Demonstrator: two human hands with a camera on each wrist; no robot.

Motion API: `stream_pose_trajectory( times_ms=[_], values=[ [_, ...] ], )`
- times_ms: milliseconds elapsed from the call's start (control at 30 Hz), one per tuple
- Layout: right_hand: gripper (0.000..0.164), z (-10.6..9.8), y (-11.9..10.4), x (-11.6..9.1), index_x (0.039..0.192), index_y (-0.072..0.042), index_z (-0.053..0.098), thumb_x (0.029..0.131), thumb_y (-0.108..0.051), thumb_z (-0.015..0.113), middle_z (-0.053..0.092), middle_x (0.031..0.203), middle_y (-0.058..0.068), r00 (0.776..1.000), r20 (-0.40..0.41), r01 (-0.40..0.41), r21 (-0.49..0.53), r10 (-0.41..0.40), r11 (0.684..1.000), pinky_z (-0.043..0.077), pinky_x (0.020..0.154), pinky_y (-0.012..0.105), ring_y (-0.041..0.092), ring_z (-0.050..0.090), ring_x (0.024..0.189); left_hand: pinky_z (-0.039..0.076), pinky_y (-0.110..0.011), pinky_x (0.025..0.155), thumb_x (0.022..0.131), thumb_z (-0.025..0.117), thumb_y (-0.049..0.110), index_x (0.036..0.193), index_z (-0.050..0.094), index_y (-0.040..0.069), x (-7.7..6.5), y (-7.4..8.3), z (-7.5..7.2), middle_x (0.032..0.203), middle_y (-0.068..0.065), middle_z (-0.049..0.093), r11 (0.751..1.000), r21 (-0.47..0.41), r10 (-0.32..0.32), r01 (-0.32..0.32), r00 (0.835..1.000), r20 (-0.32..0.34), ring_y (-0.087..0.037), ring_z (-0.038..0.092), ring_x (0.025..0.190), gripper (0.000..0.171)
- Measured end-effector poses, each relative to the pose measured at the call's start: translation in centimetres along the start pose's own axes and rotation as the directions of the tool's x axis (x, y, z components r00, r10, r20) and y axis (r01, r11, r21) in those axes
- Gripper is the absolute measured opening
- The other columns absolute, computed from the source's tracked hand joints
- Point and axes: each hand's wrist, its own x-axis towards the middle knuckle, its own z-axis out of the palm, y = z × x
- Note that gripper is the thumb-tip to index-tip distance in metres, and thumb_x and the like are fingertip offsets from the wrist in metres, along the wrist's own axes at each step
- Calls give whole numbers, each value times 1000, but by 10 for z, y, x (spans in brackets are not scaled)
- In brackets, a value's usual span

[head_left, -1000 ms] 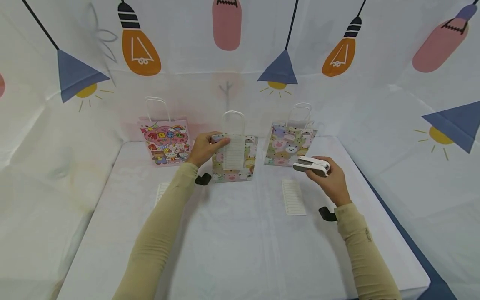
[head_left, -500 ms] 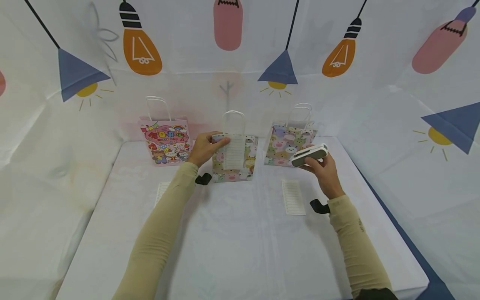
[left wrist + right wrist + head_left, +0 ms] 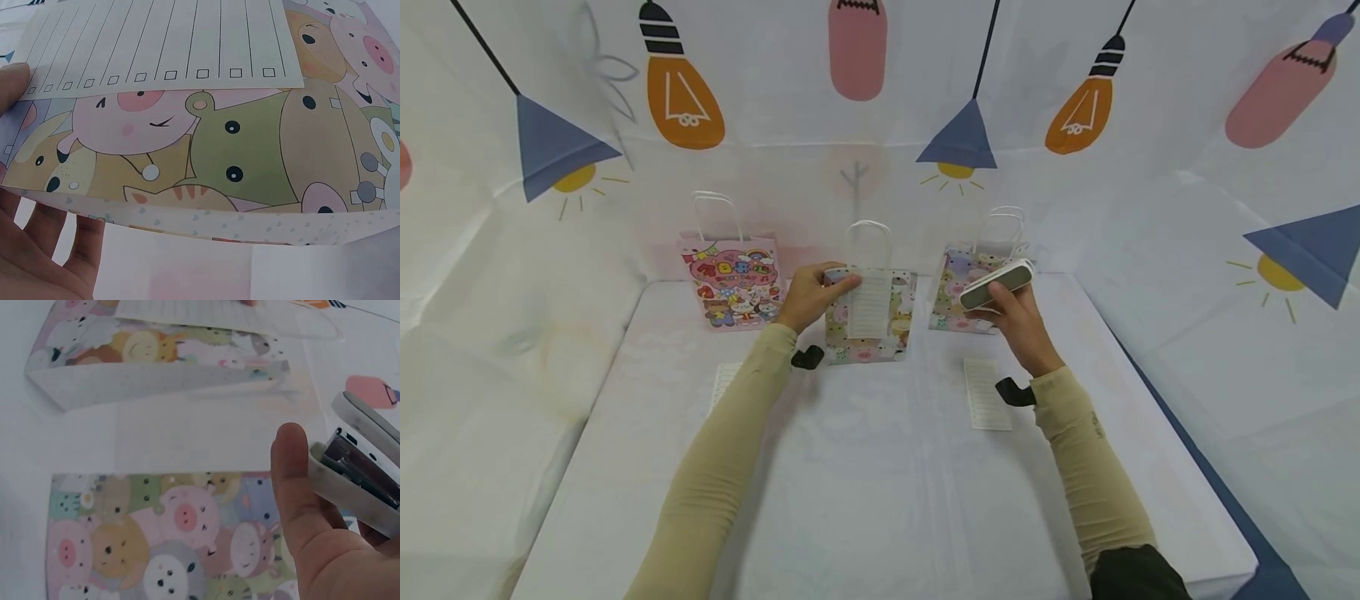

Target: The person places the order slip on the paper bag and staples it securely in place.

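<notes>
My left hand [image 3: 812,296] pinches a lined paper slip [image 3: 868,307] against the front of the middle animal-print gift bag [image 3: 900,321], near its top edge. In the left wrist view, the thumb [image 3: 12,86] lies on the slip and the other fingers are behind the bag. A white stapler [image 3: 997,285] with a grey-green face is gripped by my right hand [image 3: 1021,325], in front of the right-hand animal-print bag [image 3: 951,287]. The right wrist view shows the stapler [image 3: 359,475] with its two arms spread apart, nothing between them.
On the left stands a pink cartoon gift bag [image 3: 733,283] with white handles. One lined slip [image 3: 987,396] lies on the white table [image 3: 865,483] at right; another slip [image 3: 724,382] is partly covered by my left sleeve. A white printed cloth [image 3: 775,100] hangs behind the bags.
My right hand has moved left with the stapler, toward the middle bag, and has turned it. My left hand, the slip and the middle bag stay in place.
</notes>
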Motion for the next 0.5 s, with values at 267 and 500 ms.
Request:
stream_pose_trajectory(
  times_ms=[267,500],
  values=[
    [54,6,5,23,132,5,27,96,-25,53,47,116,21,999,-44,-10,-29,9,1000,49,79,36,26,58,95,48,-38,61,89,65,26,114,67,10,1,0,1,100,-7,70,1000,3,-1,1,1000,-3,-36,60,75,30],
    [50,16,-3,37,132,-2,38,93,-25,58,52,117,20,999,-40,0,-220,-9,975,50,79,36,28,59,96,50,-41,64,89,65,25,114,67,9,1,0,1,100,-9,70,1000,-4,11,-11,1000,-3,-36,62,75,30]
  ],
)
